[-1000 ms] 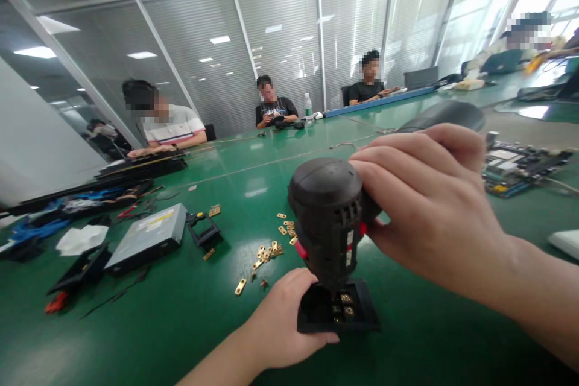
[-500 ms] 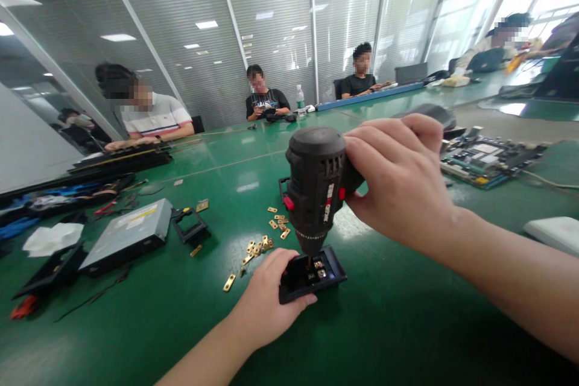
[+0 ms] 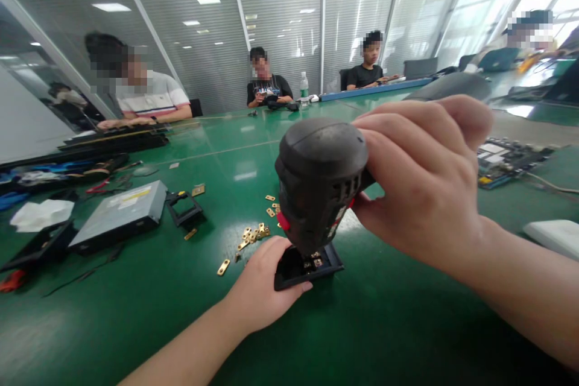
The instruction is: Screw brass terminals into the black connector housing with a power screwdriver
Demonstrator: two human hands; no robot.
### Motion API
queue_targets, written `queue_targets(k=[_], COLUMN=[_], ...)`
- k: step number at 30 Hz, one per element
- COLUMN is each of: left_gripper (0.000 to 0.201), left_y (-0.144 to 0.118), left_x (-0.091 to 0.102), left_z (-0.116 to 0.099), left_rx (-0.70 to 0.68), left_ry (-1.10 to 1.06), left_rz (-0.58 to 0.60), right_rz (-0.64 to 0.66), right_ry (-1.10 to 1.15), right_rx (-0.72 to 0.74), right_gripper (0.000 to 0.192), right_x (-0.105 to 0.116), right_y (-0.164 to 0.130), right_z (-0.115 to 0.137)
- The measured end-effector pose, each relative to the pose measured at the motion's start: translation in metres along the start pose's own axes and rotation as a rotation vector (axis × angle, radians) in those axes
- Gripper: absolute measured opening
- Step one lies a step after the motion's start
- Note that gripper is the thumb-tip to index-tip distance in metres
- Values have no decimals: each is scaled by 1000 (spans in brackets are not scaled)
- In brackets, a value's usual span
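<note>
My right hand (image 3: 420, 187) grips a black electric screwdriver (image 3: 319, 181) with red buttons, its nose pointing down. The tip sits inside a small black plastic frame (image 3: 312, 268) lying flat on the green table (image 3: 181, 289), among brass contacts inside it. My left hand (image 3: 260, 286) presses on the frame's left edge and holds it still. A scatter of small brass plates (image 3: 253, 233) lies just left of the frame.
A grey optical drive (image 3: 117, 217) and an open black bracket (image 3: 184, 208) lie to the left, with cables and white paper (image 3: 40, 215) beyond. A circuit board (image 3: 506, 160) sits at right, a white object (image 3: 554, 235) nearer. Several people sit along the far side.
The screwdriver has come closer to the camera and looms larger. Its tip stays in the black frame, and my left hand keeps holding the frame.
</note>
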State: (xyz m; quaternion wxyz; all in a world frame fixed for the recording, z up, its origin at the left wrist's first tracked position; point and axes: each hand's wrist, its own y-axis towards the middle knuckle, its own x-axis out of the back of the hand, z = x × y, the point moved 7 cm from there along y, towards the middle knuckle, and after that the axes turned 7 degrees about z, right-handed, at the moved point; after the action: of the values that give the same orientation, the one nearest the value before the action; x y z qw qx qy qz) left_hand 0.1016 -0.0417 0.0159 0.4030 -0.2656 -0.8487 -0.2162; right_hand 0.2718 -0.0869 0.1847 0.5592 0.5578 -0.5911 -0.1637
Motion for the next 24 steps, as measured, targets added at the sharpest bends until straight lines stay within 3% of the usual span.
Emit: queue_targets(k=[8,14,21,24], left_gripper=[43,45,49,48], left_y=[-3,-5,-5,-5], left_x=[-2,-1,-1,0], left_z=[1,-2,-4,-6], left_rx=[-27,-42,-54,-71], left_ry=[7,-9,-25,-21], left_rz=[7,19,39,23], right_rz=[-41,-46,-92,-68], right_ry=[52,51,54,69], right_rx=[95,55,70,-24], right_gripper=[23,15,21,17], right_x=[8,5,5,4], right_y=[4,3,0,1], right_z=[10,6,5,-6])
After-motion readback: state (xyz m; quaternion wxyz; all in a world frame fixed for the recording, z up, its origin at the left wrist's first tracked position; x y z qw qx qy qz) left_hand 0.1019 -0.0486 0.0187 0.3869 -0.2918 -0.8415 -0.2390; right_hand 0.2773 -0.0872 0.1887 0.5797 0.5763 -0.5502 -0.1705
